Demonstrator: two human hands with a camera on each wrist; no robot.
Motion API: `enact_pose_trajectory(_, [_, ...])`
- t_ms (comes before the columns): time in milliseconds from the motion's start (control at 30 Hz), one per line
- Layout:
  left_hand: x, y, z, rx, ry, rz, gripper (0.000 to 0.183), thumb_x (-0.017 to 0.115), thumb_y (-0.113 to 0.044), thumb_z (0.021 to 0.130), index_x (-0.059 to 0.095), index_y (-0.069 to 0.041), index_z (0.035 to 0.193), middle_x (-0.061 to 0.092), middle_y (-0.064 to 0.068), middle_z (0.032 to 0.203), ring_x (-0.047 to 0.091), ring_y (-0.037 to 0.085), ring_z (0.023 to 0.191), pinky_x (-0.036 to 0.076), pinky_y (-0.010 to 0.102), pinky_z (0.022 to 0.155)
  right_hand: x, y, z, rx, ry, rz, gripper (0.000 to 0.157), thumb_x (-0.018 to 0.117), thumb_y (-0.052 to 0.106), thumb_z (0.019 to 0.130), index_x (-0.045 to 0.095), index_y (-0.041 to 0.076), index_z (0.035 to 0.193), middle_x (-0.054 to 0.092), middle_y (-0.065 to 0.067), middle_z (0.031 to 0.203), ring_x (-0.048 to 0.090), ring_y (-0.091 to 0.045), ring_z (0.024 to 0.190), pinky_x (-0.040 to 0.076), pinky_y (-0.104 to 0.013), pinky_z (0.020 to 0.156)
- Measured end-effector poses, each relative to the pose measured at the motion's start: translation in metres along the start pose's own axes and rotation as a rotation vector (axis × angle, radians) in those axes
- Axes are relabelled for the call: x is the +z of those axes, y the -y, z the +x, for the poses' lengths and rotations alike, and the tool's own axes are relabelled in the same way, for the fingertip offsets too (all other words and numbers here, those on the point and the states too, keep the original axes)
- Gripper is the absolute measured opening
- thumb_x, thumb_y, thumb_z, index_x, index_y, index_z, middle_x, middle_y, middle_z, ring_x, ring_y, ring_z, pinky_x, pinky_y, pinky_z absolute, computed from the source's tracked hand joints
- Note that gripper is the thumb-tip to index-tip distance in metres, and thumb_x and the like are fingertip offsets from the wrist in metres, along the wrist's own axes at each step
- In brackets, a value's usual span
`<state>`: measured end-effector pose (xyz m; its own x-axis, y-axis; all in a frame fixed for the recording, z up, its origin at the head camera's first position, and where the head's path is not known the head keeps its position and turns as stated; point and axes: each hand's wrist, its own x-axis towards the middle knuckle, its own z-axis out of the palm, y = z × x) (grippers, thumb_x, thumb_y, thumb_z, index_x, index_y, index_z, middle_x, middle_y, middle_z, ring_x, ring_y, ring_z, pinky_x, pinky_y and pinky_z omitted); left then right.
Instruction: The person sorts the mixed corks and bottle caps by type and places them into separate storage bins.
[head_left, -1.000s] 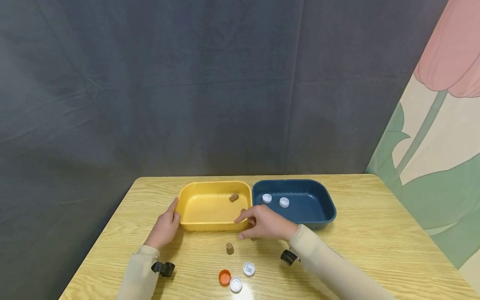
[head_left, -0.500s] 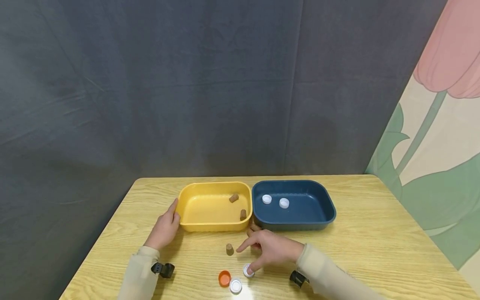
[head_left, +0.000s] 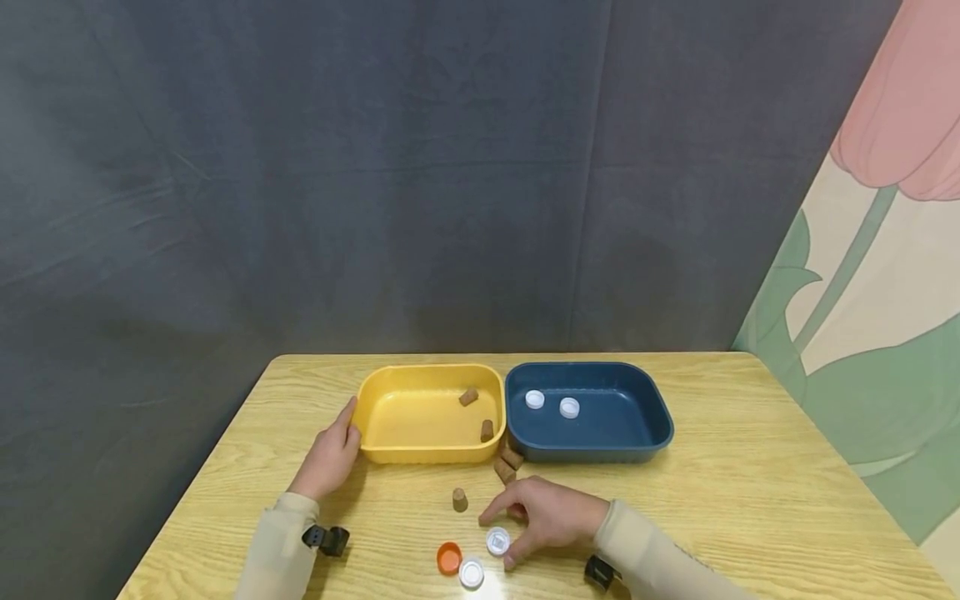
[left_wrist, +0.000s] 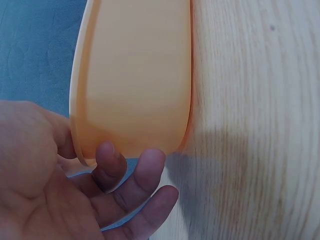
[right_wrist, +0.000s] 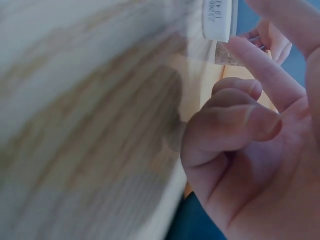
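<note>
My left hand [head_left: 330, 454] holds the left end of a yellow bin [head_left: 427, 454]; in the left wrist view its fingertips lie against the bin's outer wall [left_wrist: 135, 75]. My right hand [head_left: 551, 512] is low over the table, with index finger and thumb on either side of a white bottle cap [head_left: 498, 541]. In the right wrist view the cap [right_wrist: 216, 20] shows printing on its side, and its other fingers are curled. A white cap [head_left: 472, 572] and an orange cap [head_left: 449, 558] lie beside it. One cork [head_left: 460, 500] stands farther off.
Two corks [head_left: 506, 469] lie in front of where the bins meet. Inside the yellow bin are two corks [head_left: 468, 397]. A dark blue bin [head_left: 592, 455] adjoins it on the right, with two white caps [head_left: 569, 407] inside. A dark curtain [head_left: 420, 183] hangs behind the table.
My right hand has come from the yellow bin's front right corner down to the white cap. A cork formerly behind the hand now shows in that bin. My left hand stays put.
</note>
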<state>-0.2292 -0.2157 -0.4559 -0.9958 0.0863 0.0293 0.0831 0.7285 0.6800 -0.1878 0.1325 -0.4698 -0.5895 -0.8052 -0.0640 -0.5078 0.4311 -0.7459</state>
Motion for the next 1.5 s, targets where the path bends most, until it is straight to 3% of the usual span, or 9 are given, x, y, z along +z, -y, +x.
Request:
enact_pose_trajectory(667, [0.0031, 0.0014, -0.0027, 0.006, -0.015, 0.004, 0.055, 0.03, -0.015, 0.109, 0.017, 0.002, 0.159, 0.051, 0.007, 0.065, 0.043, 0.014, 0.048, 0.04, 0.027, 0.048, 0.0067, -0.004, 0.0003, -0.022, -0.014, -0.08, 0.044, 0.089, 0.023, 0.074, 0.076, 0.016, 0.116, 0.043, 0.008, 0.068, 0.033, 0.003, 0.061, 0.035, -0.013, 0.063])
enact_pose_trajectory(967, [0.0019, 0.0004, -0.0013, -0.014, 0.006, 0.001, 0.055, 0.028, -0.016, 0.109, 0.013, -0.001, 0.16, 0.055, 0.011, 0.066, 0.044, 0.016, 0.05, 0.039, 0.027, 0.048, 0.0055, -0.0034, 0.0003, -0.047, -0.016, -0.071, 0.04, 0.088, 0.021, 0.076, 0.077, 0.017, 0.114, 0.047, 0.005, 0.069, 0.034, 0.004, 0.063, 0.034, -0.013, 0.061])
enact_pose_trajectory(1500, [0.0008, -0.0007, -0.0017, -0.015, 0.004, 0.005, 0.055, 0.029, -0.015, 0.109, 0.013, 0.0, 0.16, 0.054, 0.011, 0.067, 0.044, 0.015, 0.051, 0.039, 0.027, 0.05, 0.0063, -0.0074, 0.0014, -0.009, -0.027, -0.053, 0.033, 0.087, 0.02, 0.077, 0.079, 0.021, 0.109, 0.048, 0.008, 0.071, 0.038, 0.005, 0.068, 0.036, -0.014, 0.063])
